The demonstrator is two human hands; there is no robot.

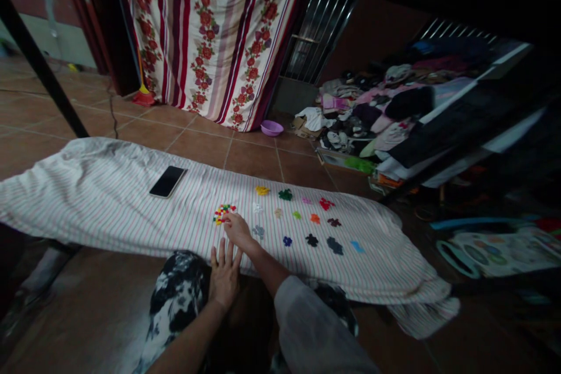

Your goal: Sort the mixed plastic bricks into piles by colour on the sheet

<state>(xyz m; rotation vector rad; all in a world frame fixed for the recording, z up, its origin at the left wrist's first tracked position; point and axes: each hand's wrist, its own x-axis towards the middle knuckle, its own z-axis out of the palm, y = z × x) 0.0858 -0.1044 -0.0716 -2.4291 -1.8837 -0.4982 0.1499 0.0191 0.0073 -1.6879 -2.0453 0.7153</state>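
Observation:
My right hand (239, 229) reaches to a small multicoloured patch of tiny plastic pieces (218, 213) in red, yellow, green and white. Its fingers are pinched together at the patch's right side; what sits between them is too small to make out. Flat at the near edge of the striped cloth (123, 210) lies my left hand (225, 274), its fingers spread and holding nothing. Right of my hands are several small piles sorted by colour, among them yellow (262, 190), dark green (285, 194), red (326, 204), grey (258, 232), black (311, 239) and light blue (357, 246).
A phone (168, 181) lies on the cloth to the left. Beyond are a floral curtain (214, 41), a purple basin (272, 128) and a red-and-yellow broom (143, 96) on the tiled floor. Heaped clothes (372, 105) fill the right side. Dark bars cross the view's edges.

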